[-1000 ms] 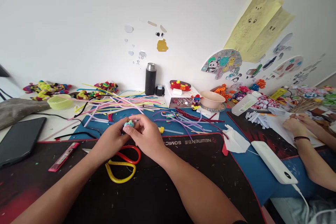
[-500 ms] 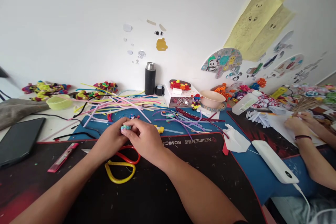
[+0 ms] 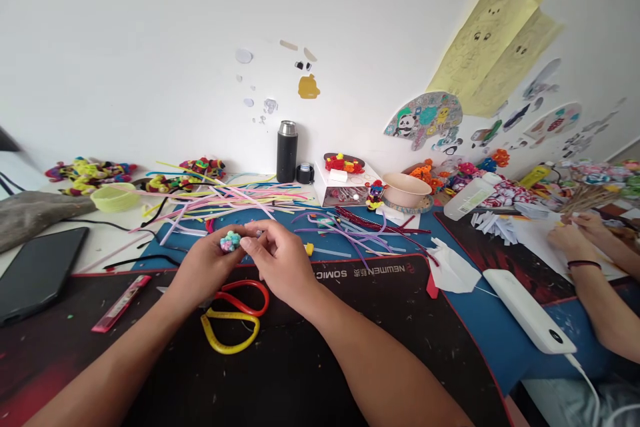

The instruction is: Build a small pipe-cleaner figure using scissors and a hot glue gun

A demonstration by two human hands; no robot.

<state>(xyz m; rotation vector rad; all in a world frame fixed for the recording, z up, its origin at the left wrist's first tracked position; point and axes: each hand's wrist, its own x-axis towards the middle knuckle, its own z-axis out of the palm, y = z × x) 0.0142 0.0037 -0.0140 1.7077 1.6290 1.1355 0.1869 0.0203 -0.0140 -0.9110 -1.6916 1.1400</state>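
My left hand (image 3: pixel 209 260) is closed around a small bobbly pastel bundle (image 3: pixel 230 241) in turquoise, green and pink. It looks like curled pipe cleaner; its lower part is hidden in the fingers. Close against its right side is my right hand (image 3: pixel 280 257), thumb stretched toward the bundle and fingers curled. What those fingers grip is mostly hidden; only a bit of purple shows beside them. Scissors (image 3: pixel 233 349) with one red and one yellow handle lie on the black mat under my hands, blades partly covered by my left wrist.
Loose pipe cleaners (image 3: pixel 240 197) spread behind my hands. A black thermos (image 3: pixel 287 153) stands by the wall. On the left lie a phone (image 3: pixel 43 273) and a pink narrow packet (image 3: pixel 121 303); on the right, a white power bank (image 3: pixel 530 310). Another person's hands (image 3: pixel 575 233) work at far right.
My right hand has drawn back a little to the right and its thumb has come off the bundle's front. More of the bundle shows now, turned up in my left hand.
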